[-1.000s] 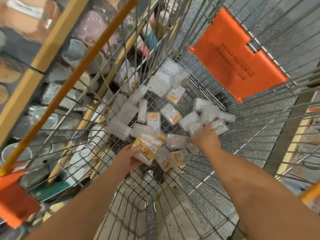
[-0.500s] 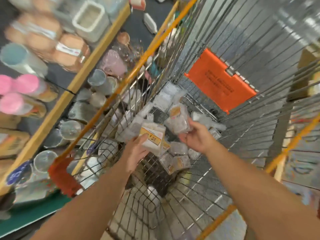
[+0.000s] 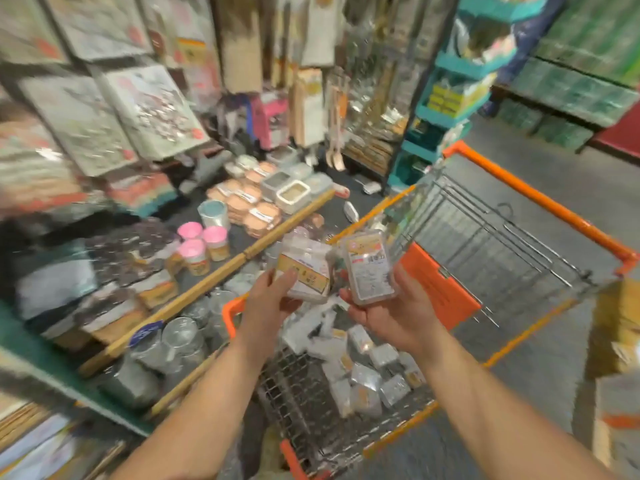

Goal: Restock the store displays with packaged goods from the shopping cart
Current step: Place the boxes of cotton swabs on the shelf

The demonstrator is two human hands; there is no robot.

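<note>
My left hand (image 3: 266, 299) grips a small stack of clear packets with yellow labels (image 3: 306, 271), held up above the wire shopping cart (image 3: 519, 237). My right hand (image 3: 391, 313) holds one clear packet with a yellow and white label (image 3: 369, 271), tilted upright beside the left stack. Below both hands, several more clear packets (image 3: 363, 362) lie in the bottom of the cart. The picture is blurred by head motion.
A low display shelf (image 3: 214, 282) on the left carries pink-lidded jars (image 3: 202, 242), glass cups (image 3: 180, 341), orange-lidded containers (image 3: 249, 202) and white boxes. Hanging goods fill the wall behind. A teal rack (image 3: 446, 109) stands at the back right. Cardboard boxes (image 3: 620, 327) sit right of the cart.
Both hands rose out of the cart, each carrying packets. My view swung up from the cart's bottom to the shelves and the aisle.
</note>
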